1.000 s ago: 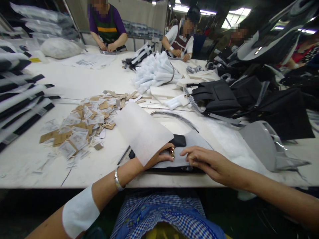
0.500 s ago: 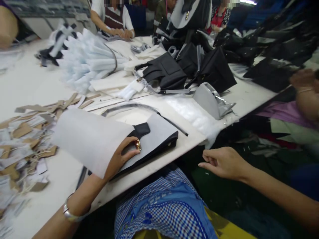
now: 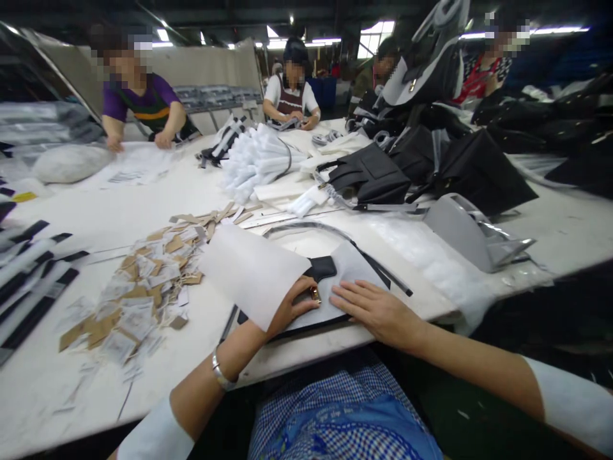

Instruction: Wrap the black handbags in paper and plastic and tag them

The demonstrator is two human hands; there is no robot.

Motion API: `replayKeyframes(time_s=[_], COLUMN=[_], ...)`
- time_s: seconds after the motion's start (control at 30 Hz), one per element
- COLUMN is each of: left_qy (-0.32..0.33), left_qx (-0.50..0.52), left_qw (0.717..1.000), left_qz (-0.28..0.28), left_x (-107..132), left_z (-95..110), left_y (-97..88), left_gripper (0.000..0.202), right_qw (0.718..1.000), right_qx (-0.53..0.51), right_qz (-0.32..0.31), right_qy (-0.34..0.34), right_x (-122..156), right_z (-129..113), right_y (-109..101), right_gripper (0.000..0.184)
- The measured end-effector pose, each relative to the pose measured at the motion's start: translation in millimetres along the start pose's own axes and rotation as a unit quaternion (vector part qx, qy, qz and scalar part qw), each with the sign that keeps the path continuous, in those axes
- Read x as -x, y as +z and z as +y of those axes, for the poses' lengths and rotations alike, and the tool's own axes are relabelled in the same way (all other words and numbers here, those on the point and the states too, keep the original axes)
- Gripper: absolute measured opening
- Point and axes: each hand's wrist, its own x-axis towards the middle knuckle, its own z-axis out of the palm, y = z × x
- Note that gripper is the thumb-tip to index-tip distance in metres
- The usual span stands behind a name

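Observation:
A black handbag [image 3: 385, 276] lies flat at the table's front edge, covered by white tissue paper [image 3: 253, 268]. The left part of the paper curls up over my left wrist. My left hand [image 3: 295, 303] pinches a small gold clasp [image 3: 315, 294] between thumb and fingers. Just beyond it a black leather tab [image 3: 322, 266] shows between the sheets. My right hand [image 3: 376, 311] rests flat on the paper to the right of the clasp, fingers stretched out. Behind the bag curves a plastic-wrapped strap [image 3: 330, 228].
Paper tags [image 3: 138, 287] are heaped at left, near wrapped black straps [image 3: 38, 294]. A bundle of white foam rolls [image 3: 261, 163], black bags [image 3: 368, 176] and a grey bag piece [image 3: 460, 233] stand farther back. Co-workers [image 3: 292, 96] work across the white table [image 3: 158, 211].
My right hand has come from beside the table onto the paper and its fingers have opened out. My left hand stays on the clasp. The view has tilted up and turned left.

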Motion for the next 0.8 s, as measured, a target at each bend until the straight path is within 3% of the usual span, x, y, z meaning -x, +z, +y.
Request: replayKeyframes(time_s=[0.13, 0.3, 0.4, 0.5, 0.57, 0.63, 0.7, 0.8], left_qy=[0.009, -0.008, -0.02, -0.023, -0.032, -0.04, -0.037, -0.037], left_qx=[-0.03, -0.084, -0.107, -0.126, -0.145, -0.163, -0.172, -0.179], left_qw=[1.0, 0.996, 0.993, 0.991, 0.988, 0.985, 0.983, 0.983], left_qz=[0.001, 0.035, 0.039, 0.031, 0.032, 0.038, 0.042, 0.025], left_x=[11, 31, 34, 31, 29, 29, 29, 29], left_z=[1, 3, 3, 9, 15, 21, 26, 31], left_y=[8.1, 27.3, 30.8, 25.7, 20.4, 15.7, 12.2, 7.9], left_gripper=[0.034, 0.048, 0.053, 0.052, 0.049, 0.047, 0.047, 0.048], right_qw=[0.999, 0.997, 0.995, 0.999, 0.998, 0.992, 0.989, 0.994], right_qx=[-0.007, -0.054, -0.067, -0.029, 0.0, 0.012, 0.012, -0.006], right_qz=[0.012, 0.008, 0.025, 0.019, -0.026, -0.075, -0.077, 0.036], right_qy=[0.032, 0.05, 0.064, 0.011, -0.052, -0.105, -0.128, -0.106], right_x=[15, 0, -30, -75, -104, -128, -147, -174], right_z=[-6, -4, 1, 3, 4, 7, 15, 39], right_y=[16, -8, -29, -37, -34, -28, -26, -33], right_gripper=[0.053, 0.044, 0.036, 0.06, 0.075, 0.068, 0.05, 0.037])
